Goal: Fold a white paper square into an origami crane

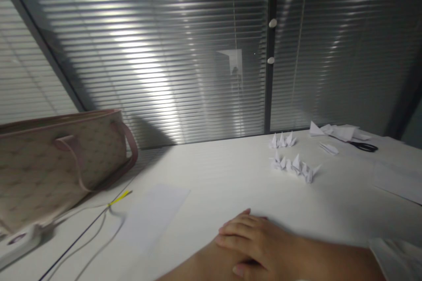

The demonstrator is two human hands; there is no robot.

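Note:
My right hand (253, 241) lies flat across my left forearm (201, 268) at the bottom of the view, its fingers together and holding nothing. My left hand is mostly hidden under it. Both rest on a white table (224, 180). The nearest object is a blank white paper sheet (153, 217) to their left. Farther off stand two groups of small folded white paper pieces (281, 141) (293, 167). Beyond them lie loose folded paper (336, 132) and black-handled scissors (364, 146).
A beige patterned handbag (56, 162) with pink handles lies at the left, beside a white power strip (16, 243) and thin cables (89, 237). Another paper sheet (398, 182) lies at the right. A glass wall with blinds (165, 52) stands behind the table.

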